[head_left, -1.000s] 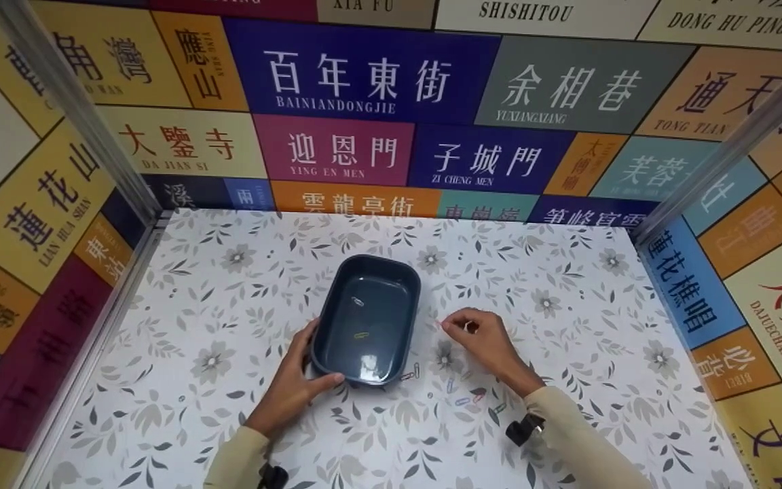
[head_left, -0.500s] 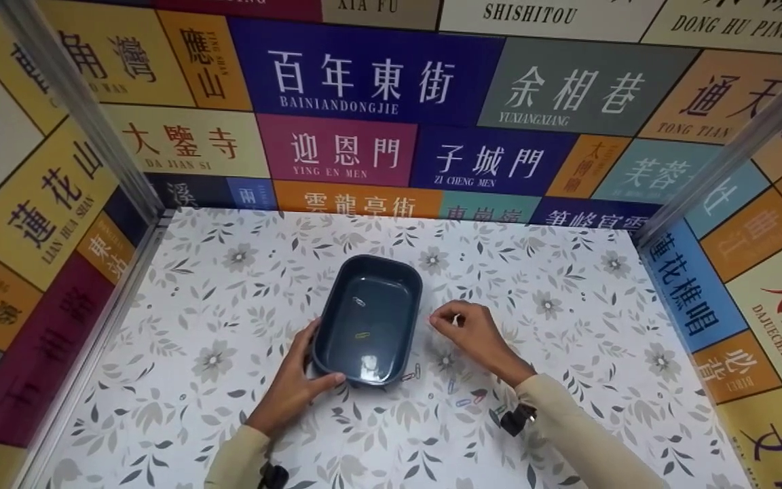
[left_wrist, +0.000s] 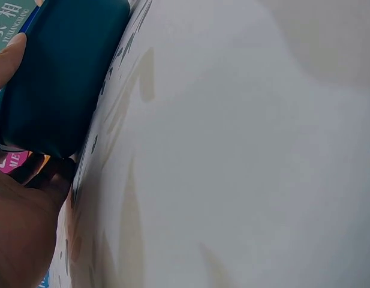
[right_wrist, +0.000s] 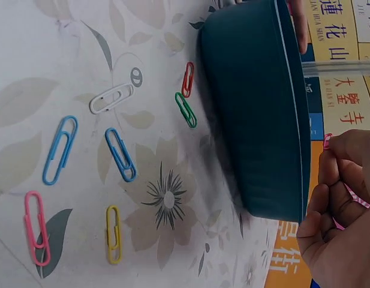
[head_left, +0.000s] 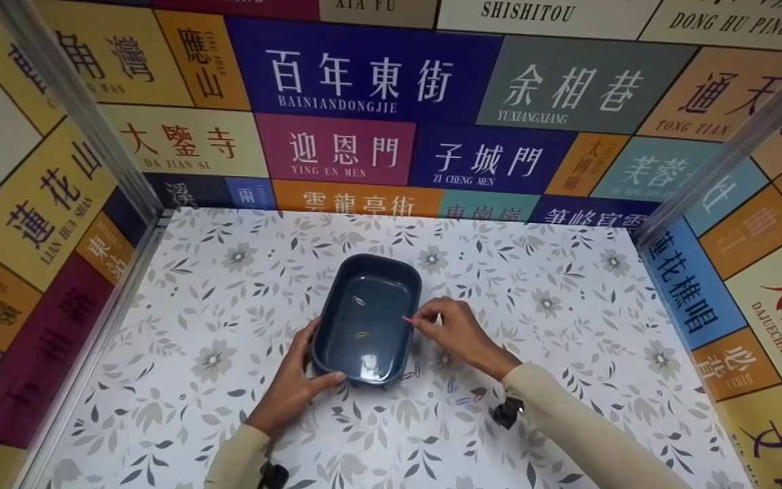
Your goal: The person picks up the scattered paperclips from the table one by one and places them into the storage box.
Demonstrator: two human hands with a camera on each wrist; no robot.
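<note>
A dark blue-green rectangular dish [head_left: 391, 268] stands on the patterned tabletop, with a white paper clip [head_left: 358, 301] and a yellow paper clip [head_left: 362, 334] lying inside. At its near left corner my left hand [head_left: 296, 384] holds it, thumb at the rim and fingers along the side; the left wrist view shows the dish [left_wrist: 59, 78] between thumb and fingers. My right hand [head_left: 455, 333] pinches a pink paper clip [head_left: 408, 319] between thumb and fingertip, right at the dish's right rim. The right wrist view shows this pink clip's end [right_wrist: 327, 141] poking from the fingertips.
Beside the dish lie a red paper clip [right_wrist: 187, 80] and a green paper clip [right_wrist: 185, 110]. Farther right are a white clip [right_wrist: 111, 98], two blue clips [right_wrist: 120, 155], a yellow clip [right_wrist: 114, 234] and a pink clip [right_wrist: 37, 228]. Sign-printed panels [head_left: 364, 68] wall the table.
My right hand has moved left with the pink paper clip, from beside the dish to its right rim. My left hand and the dish have stayed in place.
</note>
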